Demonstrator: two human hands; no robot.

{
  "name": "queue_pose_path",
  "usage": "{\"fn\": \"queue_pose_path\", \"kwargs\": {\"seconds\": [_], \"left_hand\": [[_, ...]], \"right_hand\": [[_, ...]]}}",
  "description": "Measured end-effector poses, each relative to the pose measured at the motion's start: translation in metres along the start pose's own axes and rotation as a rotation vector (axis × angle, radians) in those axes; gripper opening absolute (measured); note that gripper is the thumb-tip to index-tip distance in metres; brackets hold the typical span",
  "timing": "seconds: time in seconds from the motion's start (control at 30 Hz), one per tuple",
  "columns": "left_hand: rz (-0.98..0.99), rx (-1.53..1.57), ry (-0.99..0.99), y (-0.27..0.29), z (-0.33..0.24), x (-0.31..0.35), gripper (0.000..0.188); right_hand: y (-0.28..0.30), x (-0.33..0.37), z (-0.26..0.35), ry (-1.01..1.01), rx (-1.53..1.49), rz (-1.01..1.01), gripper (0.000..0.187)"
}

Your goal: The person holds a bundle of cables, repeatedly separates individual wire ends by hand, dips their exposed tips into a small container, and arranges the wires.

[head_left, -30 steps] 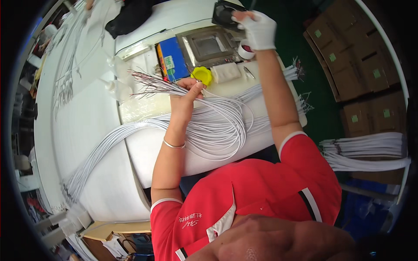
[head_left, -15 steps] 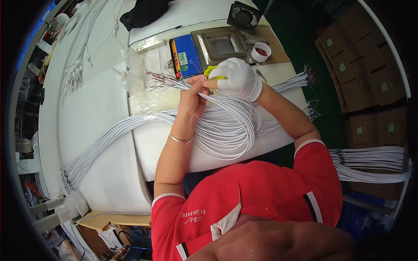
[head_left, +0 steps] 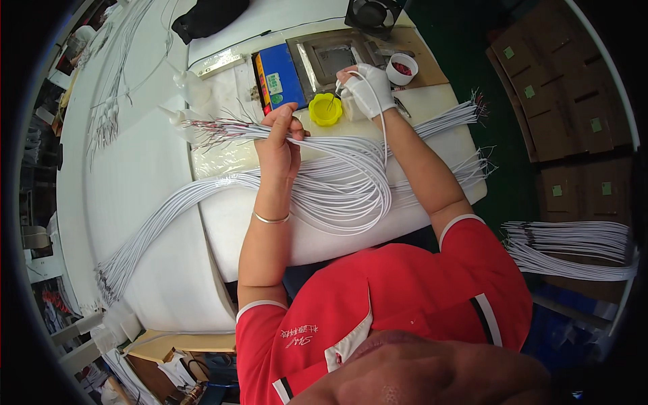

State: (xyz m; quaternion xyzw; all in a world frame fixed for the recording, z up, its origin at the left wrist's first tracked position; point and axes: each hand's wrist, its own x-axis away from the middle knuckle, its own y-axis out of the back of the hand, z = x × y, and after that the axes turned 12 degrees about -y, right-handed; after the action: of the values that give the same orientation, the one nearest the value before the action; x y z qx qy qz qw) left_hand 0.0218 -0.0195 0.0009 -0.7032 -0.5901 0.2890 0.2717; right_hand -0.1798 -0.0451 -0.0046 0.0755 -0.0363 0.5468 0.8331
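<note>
A thick bundle of thin white insulated wires with stripped reddish ends (head_left: 223, 128) is gripped by the bare left hand (head_left: 280, 138), whose fingers are closed round it; the bundle is held just above the white padded surface (head_left: 162, 202), with its bared tips fanned out to the left. From the hand the wires are looped down and back across the surface in a wide curve. A single white wire (head_left: 382, 128) is pinched between the closed fingertips of the right hand (head_left: 366, 88), which is covered by a white cloth glove, and its end is held at a small round yellow plastic dish (head_left: 325, 109). Just behind the dish a blue rectangular box (head_left: 278, 77) and a grey metal tray-like unit (head_left: 334, 57) are set side by side, and a small white cup with red contents (head_left: 403, 68) is placed near the gloved hand.
</note>
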Motion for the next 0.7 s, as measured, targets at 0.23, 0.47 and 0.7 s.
{"fn": "queue_pose_path", "kwargs": {"seconds": [0.23, 0.47, 0.7], "left_hand": [[0.001, -0.053, 0.020, -0.003, 0.003, 0.001, 0.020], [-0.004, -0.026, -0.012, 0.003, -0.003, -0.003, 0.019], [-0.041, 0.021, -0.046, 0.007, 0.001, -0.005, 0.021]], "right_hand": [[0.000, 0.000, -0.005, 0.055, 0.234, -0.015, 0.021], [-0.004, 0.000, 0.010, 0.263, 0.279, -0.055, 0.019], [0.011, -0.057, 0.016, 0.498, 0.429, -0.306, 0.019]]}}
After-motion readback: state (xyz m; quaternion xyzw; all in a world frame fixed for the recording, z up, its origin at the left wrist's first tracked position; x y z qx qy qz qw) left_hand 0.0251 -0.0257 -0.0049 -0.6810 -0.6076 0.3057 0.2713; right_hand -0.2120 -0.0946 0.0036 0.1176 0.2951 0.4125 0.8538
